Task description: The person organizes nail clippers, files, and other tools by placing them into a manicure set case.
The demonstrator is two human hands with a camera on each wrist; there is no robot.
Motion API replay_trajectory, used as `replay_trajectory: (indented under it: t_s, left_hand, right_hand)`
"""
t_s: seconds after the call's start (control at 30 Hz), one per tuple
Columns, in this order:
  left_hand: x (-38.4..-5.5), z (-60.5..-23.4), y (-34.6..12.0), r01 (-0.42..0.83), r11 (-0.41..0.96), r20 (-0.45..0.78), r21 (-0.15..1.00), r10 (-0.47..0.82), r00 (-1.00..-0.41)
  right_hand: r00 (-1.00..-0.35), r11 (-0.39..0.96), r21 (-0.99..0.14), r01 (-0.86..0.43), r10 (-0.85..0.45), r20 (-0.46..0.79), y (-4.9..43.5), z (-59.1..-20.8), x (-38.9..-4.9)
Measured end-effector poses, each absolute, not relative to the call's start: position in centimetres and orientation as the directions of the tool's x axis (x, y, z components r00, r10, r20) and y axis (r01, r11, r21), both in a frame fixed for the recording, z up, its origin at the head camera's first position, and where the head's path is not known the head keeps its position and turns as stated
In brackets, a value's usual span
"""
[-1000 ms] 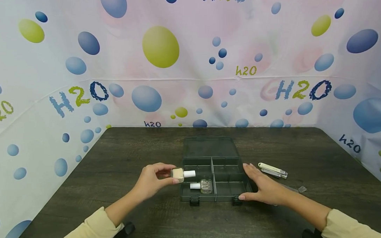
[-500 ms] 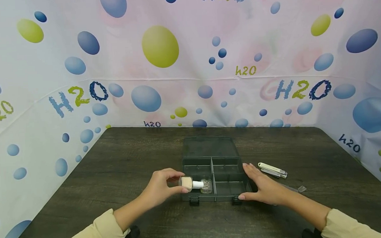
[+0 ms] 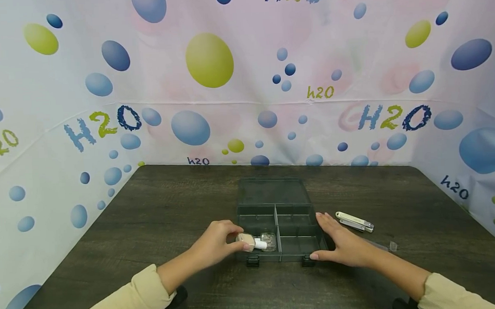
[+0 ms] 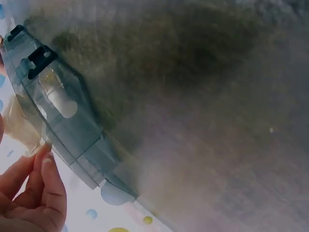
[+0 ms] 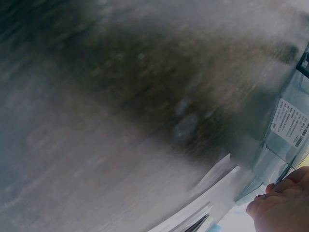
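Note:
My left hand (image 3: 218,241) pinches a cream nail polish bottle (image 3: 245,240) with a white cap between thumb and fingers. The bottle lies sideways, cap to the right, over the front left compartment of a dark translucent plastic box (image 3: 297,243). In that compartment lies a clear nail polish bottle (image 3: 269,241), its white cap partly hidden behind the held one. The box's lid (image 3: 273,192) is folded back. My right hand (image 3: 340,242) rests against the box's right side, fingers extended, thumb at the front right latch. In the left wrist view, fingertips (image 4: 46,157) touch the cream bottle (image 4: 21,125).
To the right of the box lies a cream and silver nail clipper (image 3: 354,221). A slim clear plastic item (image 3: 393,246) lies partly hidden behind the right hand. The dark wooden table (image 3: 183,193) meets a patterned curtain (image 3: 246,132) at the back.
The left hand has carried the cream bottle toward me, right and down to the front left compartment, tilting its cap slightly downward. The right hand and box have stayed in place.

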State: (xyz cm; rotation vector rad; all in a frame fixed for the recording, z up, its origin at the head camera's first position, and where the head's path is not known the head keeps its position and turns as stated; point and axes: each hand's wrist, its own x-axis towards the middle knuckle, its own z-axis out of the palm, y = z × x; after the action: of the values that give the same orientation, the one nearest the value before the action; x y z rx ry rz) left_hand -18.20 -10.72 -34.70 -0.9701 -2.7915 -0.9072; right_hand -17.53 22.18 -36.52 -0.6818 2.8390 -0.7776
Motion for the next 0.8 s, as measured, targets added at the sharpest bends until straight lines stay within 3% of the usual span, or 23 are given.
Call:
replay_trajectory:
  t_s: [0.33,0.8]
  left_hand:
    - [-18.9,-33.9,-10.7,0.622,0.660,0.157,0.421,0.623,-0.767]
    - [-18.9,-33.4,-9.5,0.580,0.742,0.064,0.337,0.597,-0.800]
  right_hand:
    - [-0.891,0.765,-0.513,-0.389,-0.454,-0.001,22.2,-36.5,-17.5]
    - [-0.890,0.765,-0.508,-0.396,-0.456,0.007,22.1,-36.6,-17.5]
